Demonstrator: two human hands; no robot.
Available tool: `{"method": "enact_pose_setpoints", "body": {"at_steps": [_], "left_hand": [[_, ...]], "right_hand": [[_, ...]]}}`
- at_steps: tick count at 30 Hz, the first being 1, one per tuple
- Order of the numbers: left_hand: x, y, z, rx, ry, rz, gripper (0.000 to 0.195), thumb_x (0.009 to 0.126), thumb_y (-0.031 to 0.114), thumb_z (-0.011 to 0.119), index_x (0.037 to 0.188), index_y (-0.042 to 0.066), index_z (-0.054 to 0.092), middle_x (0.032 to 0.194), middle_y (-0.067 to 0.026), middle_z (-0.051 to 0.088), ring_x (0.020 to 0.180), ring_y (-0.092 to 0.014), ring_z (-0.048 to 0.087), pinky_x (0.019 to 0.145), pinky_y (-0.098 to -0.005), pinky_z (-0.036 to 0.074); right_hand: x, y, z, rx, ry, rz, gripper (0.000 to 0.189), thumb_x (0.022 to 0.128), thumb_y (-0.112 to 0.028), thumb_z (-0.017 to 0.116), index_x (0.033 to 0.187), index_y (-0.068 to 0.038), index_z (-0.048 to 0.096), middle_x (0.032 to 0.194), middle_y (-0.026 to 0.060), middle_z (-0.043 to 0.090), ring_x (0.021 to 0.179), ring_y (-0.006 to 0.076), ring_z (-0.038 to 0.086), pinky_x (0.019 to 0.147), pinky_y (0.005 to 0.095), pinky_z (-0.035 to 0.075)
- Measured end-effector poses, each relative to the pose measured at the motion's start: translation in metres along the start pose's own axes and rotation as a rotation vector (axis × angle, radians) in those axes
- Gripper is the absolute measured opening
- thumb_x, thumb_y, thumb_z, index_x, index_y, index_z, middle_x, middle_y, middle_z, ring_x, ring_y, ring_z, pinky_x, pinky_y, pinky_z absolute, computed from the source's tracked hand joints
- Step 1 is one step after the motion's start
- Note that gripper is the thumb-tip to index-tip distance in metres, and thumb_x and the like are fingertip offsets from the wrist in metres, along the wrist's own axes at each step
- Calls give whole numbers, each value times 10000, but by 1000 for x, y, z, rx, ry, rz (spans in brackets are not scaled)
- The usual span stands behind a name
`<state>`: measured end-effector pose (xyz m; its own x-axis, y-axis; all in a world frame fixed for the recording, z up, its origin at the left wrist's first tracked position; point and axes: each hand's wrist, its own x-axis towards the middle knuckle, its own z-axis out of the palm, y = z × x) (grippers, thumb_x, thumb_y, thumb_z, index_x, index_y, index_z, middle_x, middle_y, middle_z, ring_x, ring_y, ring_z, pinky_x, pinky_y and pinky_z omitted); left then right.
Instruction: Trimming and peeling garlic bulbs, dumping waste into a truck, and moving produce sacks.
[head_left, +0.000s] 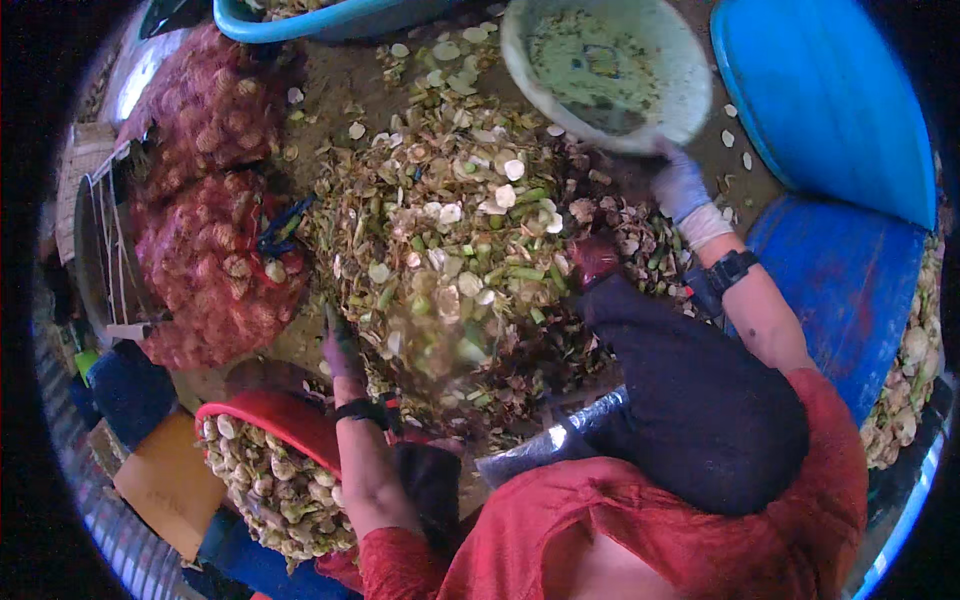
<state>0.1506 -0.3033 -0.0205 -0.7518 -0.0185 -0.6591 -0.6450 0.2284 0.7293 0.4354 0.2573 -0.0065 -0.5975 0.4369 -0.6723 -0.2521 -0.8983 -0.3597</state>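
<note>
My right hand (679, 178), in a whitish-blue glove, is at the near rim of a pale green plastic basin (684, 120), which holds a little dirty residue and is tilted. Its fingertips meet the rim; how firmly they grip cannot be told. My left hand (341, 346), in a dark, stained glove, hangs blurred above the ground at the left edge of a wide heap of garlic trimmings (450, 262), made of dry skins, pale root discs and green stem pieces. Below it, a red basin (262, 416) full of garlic bulbs (262, 480) stands beside my left forearm.
Red mesh sacks of garlic (217, 262) lie at the left near a hanging scale-like pan (105, 255). A turquoise tub (300, 26) is at the top. Blue plastic barrels or tubs (832, 112) stand at the right. My shod foot (596, 259) rests on the heap.
</note>
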Motion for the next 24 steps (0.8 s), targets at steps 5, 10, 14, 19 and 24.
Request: {"method": "enact_pose_setpoints", "body": {"at_steps": [5,10,14,19,24], "left_hand": [[-38,13,53,-61,-162,-190,381,866,385,473,1080,85,569,894,-52,612,740,-211,586,638,-338,490],[-21,11,52,-125,-386,-356,434,887,379,435,1140,45,547,1023,-75,617,866,-234,614,732,-381,522],[-60,52,117,-25,-443,-442,448,900,376,413,1178,41,519,1081,-92,606,926,-247,611,794,-389,514],[-70,60,122,-234,-649,-411,559,911,463,293,1243,49,468,1190,-121,548,1027,-278,568,881,-418,473],[-71,46,133,-275,-708,-398,516,872,435,400,1236,75,468,1144,-87,557,1002,-235,564,791,-397,504]], "right_hand": [[6,65,47,-1257,-249,-526,639,749,-318,700,1250,-13,447,1248,133,494,1161,283,447,1014,349,317],[53,100,94,-1394,-145,-253,738,715,-418,717,1266,-11,444,1241,153,501,1134,258,475,978,342,353],[50,117,112,-1344,-308,61,636,761,-407,678,1238,-29,496,1197,103,545,1062,193,506,937,299,368],[36,173,139,-1136,-447,278,573,764,-402,681,1210,-75,529,1162,44,576,1043,162,511,930,304,378],[8,171,159,-812,-424,408,508,771,-329,671,1179,-53,548,1132,23,582,1007,121,519,906,287,388]]}}
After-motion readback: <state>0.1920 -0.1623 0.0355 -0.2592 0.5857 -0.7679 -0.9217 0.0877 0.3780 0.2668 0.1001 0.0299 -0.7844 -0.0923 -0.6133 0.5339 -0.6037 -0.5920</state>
